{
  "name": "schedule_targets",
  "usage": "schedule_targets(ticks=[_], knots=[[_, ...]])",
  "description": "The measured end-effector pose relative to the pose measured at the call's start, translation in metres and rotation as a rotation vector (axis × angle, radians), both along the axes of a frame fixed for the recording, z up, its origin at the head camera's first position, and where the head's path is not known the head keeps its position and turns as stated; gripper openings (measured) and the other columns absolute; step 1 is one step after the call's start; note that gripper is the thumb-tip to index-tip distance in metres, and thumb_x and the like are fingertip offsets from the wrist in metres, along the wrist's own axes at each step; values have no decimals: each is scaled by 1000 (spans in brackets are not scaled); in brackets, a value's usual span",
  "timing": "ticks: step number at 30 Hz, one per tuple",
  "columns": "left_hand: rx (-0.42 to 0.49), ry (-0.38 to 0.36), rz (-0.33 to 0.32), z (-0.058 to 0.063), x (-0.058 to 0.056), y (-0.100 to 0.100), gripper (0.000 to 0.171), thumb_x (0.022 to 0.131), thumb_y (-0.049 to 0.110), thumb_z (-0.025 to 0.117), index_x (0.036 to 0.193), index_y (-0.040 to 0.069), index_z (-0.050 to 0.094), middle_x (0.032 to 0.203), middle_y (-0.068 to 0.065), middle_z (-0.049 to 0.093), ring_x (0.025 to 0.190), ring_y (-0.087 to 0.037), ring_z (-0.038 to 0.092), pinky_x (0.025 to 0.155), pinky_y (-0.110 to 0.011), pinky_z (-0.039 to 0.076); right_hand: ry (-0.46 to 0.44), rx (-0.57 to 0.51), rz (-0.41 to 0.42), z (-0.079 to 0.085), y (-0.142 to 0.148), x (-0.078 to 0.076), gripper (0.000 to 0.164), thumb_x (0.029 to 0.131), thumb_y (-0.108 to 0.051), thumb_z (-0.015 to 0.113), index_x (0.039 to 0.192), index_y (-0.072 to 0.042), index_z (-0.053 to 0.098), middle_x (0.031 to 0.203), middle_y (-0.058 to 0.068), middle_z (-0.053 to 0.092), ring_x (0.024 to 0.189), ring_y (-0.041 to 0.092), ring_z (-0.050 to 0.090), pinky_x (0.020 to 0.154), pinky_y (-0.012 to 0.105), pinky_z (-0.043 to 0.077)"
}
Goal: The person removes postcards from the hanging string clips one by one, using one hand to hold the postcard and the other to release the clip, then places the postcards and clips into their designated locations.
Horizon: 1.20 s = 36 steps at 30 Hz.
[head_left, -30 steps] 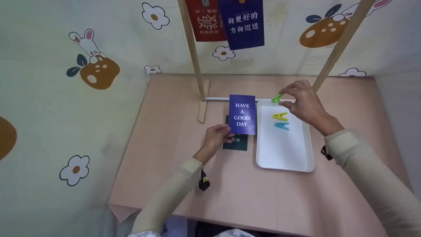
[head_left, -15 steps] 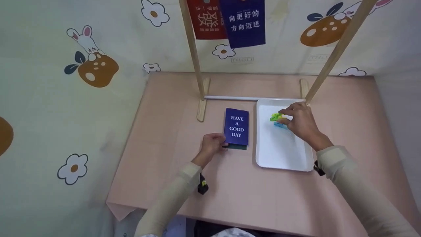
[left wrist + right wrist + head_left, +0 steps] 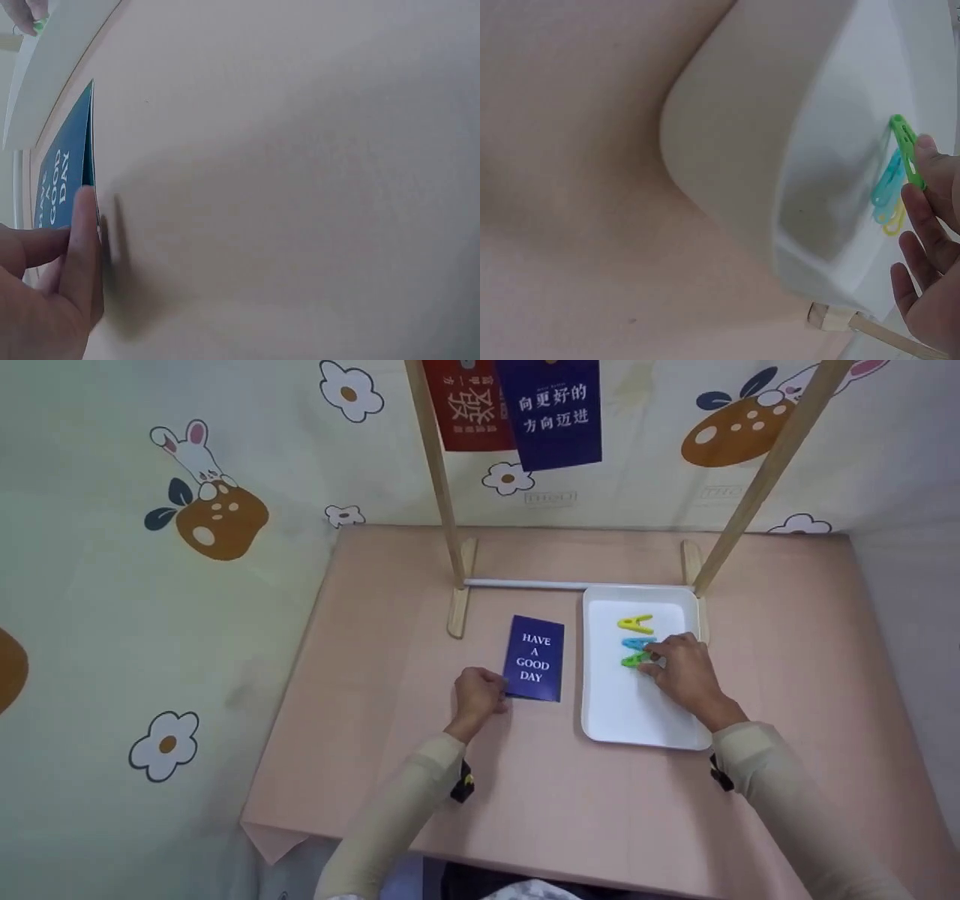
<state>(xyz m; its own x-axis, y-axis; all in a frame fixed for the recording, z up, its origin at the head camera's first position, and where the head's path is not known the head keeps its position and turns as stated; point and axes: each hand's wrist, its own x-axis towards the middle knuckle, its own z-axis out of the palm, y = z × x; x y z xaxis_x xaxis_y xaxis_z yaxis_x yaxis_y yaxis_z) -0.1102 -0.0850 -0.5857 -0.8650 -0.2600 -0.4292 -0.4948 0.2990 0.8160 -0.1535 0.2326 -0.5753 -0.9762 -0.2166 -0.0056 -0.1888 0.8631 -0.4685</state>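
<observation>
My left hand point(image 3: 476, 699) pinches the lower left corner of a dark blue card point(image 3: 535, 658) reading "HAVE A GOOD DAY". In the left wrist view, thumb and fingers meet at the card's near edge, and a thin gap shows along it. The green card beneath is hidden in the head view. Over the white tray point(image 3: 645, 712), my right hand point(image 3: 688, 675) pinches a green clothespin point(image 3: 906, 146) between thumb and finger. Just behind it in the tray lie a blue clothespin point(image 3: 636, 643) and a yellow clothespin point(image 3: 636, 623).
A wooden frame point(image 3: 441, 487) stands at the back, with a white bar point(image 3: 525, 583) low between its posts. A red card point(image 3: 476, 412) and another blue card point(image 3: 555, 416) hang overhead. Pink cloth covers the table point(image 3: 360, 660).
My left hand has lowered the blue card toward the table, over the green card. My right hand has brought the green clothespin down and nearer me, past the yellow and blue ones.
</observation>
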Motion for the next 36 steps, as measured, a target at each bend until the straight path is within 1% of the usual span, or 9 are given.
schedule_targets(ticks=[3,6,12,16,21,24,30,33,36], knots=[[-67,28,-17,3,0,2,9,80,0,61,83,-4,68,70,-16,67,56,-24,66,51,-33,57,17,53,4,-4,2,2,33,74,-15,75,104,-2,68,86,11,68,94,30,50,78,44,36],[-81,24,-16,5,1,4,8,80,0,60,82,-5,67,67,-14,65,53,-23,66,51,-34,57,53,98,15,-7,3,3,33,75,-16,75,105,-2,68,87,12,69,92,30,50,75,43,36],[-76,-19,-11,0,5,6,6,82,1,61,82,-5,65,74,-16,67,52,-22,64,48,-32,56,122,163,29,-11,5,6,34,76,-17,74,105,-2,68,90,15,68,90,29,47,74,43,35],[-72,-6,-27,-2,7,7,7,82,3,64,81,-4,63,74,-18,67,49,-21,63,45,-30,55,141,181,23,-12,7,7,34,75,-18,75,105,-3,68,93,16,69,92,29,46,75,43,34],[-60,4,-63,1,7,5,10,83,5,63,84,-5,63,76,-20,68,53,-25,65,48,-32,56,158,170,16,-13,9,7,32,73,-18,76,101,-4,70,87,12,70,92,28,47,75,43,33],[-60,4,-77,2,8,3,10,83,4,63,84,-6,63,76,-21,67,55,-27,66,50,-33,56,156,169,13,-14,10,7,31,74,-18,76,100,-4,70,86,12,70,91,28,47,75,44,33],[-40,10,-89,3,9,2,9,82,2,63,85,-7,62,78,-22,67,57,-29,67,50,-34,57,111,174,9,-14,8,7,32,74,-20,76,100,-3,70,88,12,71,93,28,47,74,44,33],[-33,-17,-103,5,8,1,10,82,3,63,86,-6,62,80,-22,67,60,-29,67,52,-34,57,98,170,16,-13,6,6,33,73,-20,76,100,-3,69,89,11,71,94,28,47,76,44,33],[-53,-59,-122,10,5,-1,10,82,5,63,87,-4,62,78,-20,68,63,-29,68,56,-35,58,99,167,25,-12,4,5,34,73,-20,77,102,-3,69,90,11,70,94,28,47,77,45,34]])
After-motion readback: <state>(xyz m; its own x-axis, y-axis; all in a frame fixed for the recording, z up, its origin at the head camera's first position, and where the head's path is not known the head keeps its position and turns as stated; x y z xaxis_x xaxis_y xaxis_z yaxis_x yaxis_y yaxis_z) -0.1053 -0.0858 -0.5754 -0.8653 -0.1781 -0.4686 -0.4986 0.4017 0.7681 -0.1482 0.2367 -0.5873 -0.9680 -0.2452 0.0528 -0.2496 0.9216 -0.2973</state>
